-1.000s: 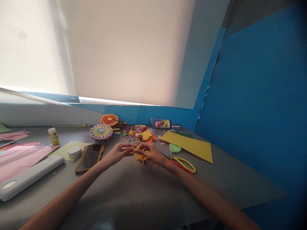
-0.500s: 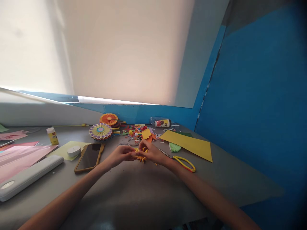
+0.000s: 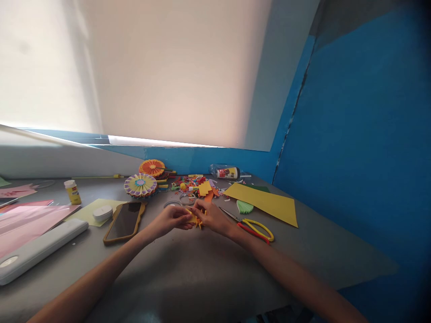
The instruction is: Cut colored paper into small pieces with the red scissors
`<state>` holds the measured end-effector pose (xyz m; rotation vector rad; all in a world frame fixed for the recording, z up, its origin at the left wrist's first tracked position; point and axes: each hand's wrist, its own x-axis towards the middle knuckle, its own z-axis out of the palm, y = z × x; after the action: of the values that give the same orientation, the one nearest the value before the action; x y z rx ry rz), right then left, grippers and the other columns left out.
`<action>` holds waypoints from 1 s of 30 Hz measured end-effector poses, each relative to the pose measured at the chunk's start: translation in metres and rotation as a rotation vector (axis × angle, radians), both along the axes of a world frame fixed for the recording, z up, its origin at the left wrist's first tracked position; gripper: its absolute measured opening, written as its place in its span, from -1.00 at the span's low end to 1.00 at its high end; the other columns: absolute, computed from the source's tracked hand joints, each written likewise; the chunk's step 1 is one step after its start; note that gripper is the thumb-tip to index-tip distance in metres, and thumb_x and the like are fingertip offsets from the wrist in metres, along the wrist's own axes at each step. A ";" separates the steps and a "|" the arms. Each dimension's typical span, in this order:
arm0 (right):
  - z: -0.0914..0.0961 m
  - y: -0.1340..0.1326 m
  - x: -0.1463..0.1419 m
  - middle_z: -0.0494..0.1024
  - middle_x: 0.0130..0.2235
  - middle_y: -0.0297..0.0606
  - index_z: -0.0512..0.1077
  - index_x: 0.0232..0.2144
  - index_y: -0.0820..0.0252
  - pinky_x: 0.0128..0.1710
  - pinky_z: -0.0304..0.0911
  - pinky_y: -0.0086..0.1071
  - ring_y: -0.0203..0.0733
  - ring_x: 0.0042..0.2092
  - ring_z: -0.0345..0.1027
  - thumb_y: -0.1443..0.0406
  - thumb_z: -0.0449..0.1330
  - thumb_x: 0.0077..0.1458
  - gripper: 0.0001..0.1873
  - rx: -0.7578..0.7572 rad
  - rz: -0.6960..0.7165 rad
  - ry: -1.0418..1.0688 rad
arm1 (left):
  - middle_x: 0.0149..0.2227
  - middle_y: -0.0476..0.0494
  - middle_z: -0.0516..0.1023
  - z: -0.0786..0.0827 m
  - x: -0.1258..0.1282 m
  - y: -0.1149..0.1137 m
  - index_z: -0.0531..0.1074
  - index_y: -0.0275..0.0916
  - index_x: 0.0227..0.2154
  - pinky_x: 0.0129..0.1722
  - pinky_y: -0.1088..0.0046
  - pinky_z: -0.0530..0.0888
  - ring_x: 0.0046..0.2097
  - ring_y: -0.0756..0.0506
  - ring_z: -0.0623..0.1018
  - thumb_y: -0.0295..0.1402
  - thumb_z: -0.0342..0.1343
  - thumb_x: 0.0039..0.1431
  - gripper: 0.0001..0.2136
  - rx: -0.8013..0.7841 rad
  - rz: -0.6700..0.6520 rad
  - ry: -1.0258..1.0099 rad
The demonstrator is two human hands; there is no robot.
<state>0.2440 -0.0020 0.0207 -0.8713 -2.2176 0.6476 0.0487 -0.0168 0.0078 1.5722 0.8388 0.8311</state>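
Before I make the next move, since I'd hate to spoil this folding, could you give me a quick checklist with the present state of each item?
1. Yellow paper held by the left hand and right hand: ok, between the fingers of both.
2. Spiky paper piece undamaged: cannot tell, the hands cover much of it.
3. Yellow paper joined to that piece: cannot tell, the contact is hidden.
4. Scissors well away from the right hand: not ok, they lie close beside the wrist.
5. Large yellow sheet clear of the hands: ok, beyond the scissors.
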 end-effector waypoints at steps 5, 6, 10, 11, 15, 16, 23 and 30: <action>0.001 -0.001 0.002 0.45 -0.27 -0.24 0.37 -0.25 0.22 -0.32 0.22 -0.42 -0.24 -0.27 0.33 0.14 0.03 0.22 -0.73 -0.048 0.095 0.003 | -0.35 -0.22 0.59 0.001 -0.002 0.001 0.49 -0.36 -0.32 -0.16 0.25 0.51 -0.27 -0.16 0.60 -0.11 0.21 -0.01 -0.64 0.045 0.087 0.012; 0.001 -0.001 0.002 0.46 -0.22 -0.22 0.37 -0.19 0.22 -0.28 0.25 -0.41 -0.23 -0.23 0.35 0.17 0.05 0.21 -0.76 -0.051 0.120 -0.003 | -0.37 -0.22 0.59 0.000 -0.004 0.002 0.49 -0.37 -0.35 -0.17 0.24 0.51 -0.28 -0.16 0.61 -0.10 0.21 -0.02 -0.63 0.048 0.116 0.011; 0.001 -0.003 0.000 0.50 -0.16 -0.19 0.39 -0.14 0.22 -0.17 0.28 -0.35 -0.20 -0.15 0.38 0.31 0.05 0.21 -0.79 0.025 0.129 0.004 | -0.39 -0.20 0.59 -0.002 -0.009 0.006 0.49 -0.38 -0.35 -0.13 0.23 0.49 -0.26 -0.18 0.60 -0.07 0.20 -0.02 -0.61 0.026 0.142 0.011; 0.000 -0.003 0.000 0.51 -0.17 -0.19 0.40 -0.14 0.22 -0.15 0.29 -0.35 -0.20 -0.15 0.38 0.33 0.04 0.21 -0.79 0.068 0.129 0.009 | -0.38 -0.19 0.59 -0.002 -0.010 0.007 0.50 -0.38 -0.36 -0.10 0.24 0.48 -0.25 -0.17 0.60 -0.07 0.20 -0.02 -0.61 0.013 0.132 0.000; -0.002 0.000 0.003 0.50 -0.10 -0.16 0.40 -0.07 0.20 -0.07 0.28 -0.31 -0.17 -0.07 0.38 0.42 0.02 0.20 -0.73 0.285 0.167 -0.038 | -0.31 -0.17 0.59 0.001 -0.012 0.006 0.51 -0.37 -0.31 -0.02 0.28 0.43 -0.18 -0.15 0.58 -0.10 0.22 -0.02 -0.62 -0.036 0.094 -0.056; -0.002 0.001 0.004 0.49 -0.07 -0.15 0.38 -0.03 0.20 -0.04 0.28 -0.30 -0.16 -0.04 0.36 0.44 0.02 0.20 -0.69 0.343 0.173 -0.071 | -0.29 -0.18 0.59 0.003 -0.012 0.006 0.51 -0.37 -0.29 0.00 0.27 0.42 -0.16 -0.15 0.57 -0.11 0.22 -0.01 -0.62 -0.046 0.090 -0.068; -0.003 0.009 0.010 0.44 0.01 -0.04 0.24 0.12 0.21 0.02 0.29 -0.16 -0.10 0.05 0.33 0.51 -0.05 0.21 -0.56 0.714 0.199 -0.305 | -0.18 -0.27 0.58 0.007 -0.012 0.004 0.52 -0.40 -0.25 0.10 0.26 0.34 -0.09 -0.16 0.54 -0.22 0.26 -0.01 -0.66 -0.118 0.091 -0.190; -0.001 0.008 0.010 0.46 -0.02 0.03 0.32 0.04 0.29 0.04 0.26 -0.07 -0.02 0.04 0.33 0.47 -0.11 0.25 -0.62 0.759 0.211 -0.316 | -0.15 -0.24 0.58 0.005 -0.011 0.006 0.54 -0.36 -0.24 0.13 0.29 0.29 -0.02 -0.14 0.50 -0.17 0.23 0.01 -0.65 -0.111 0.076 -0.195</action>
<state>0.2539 0.0063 0.0201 -0.3598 -2.5588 -0.2804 0.0379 -0.0105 0.0125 1.3449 0.7933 0.9598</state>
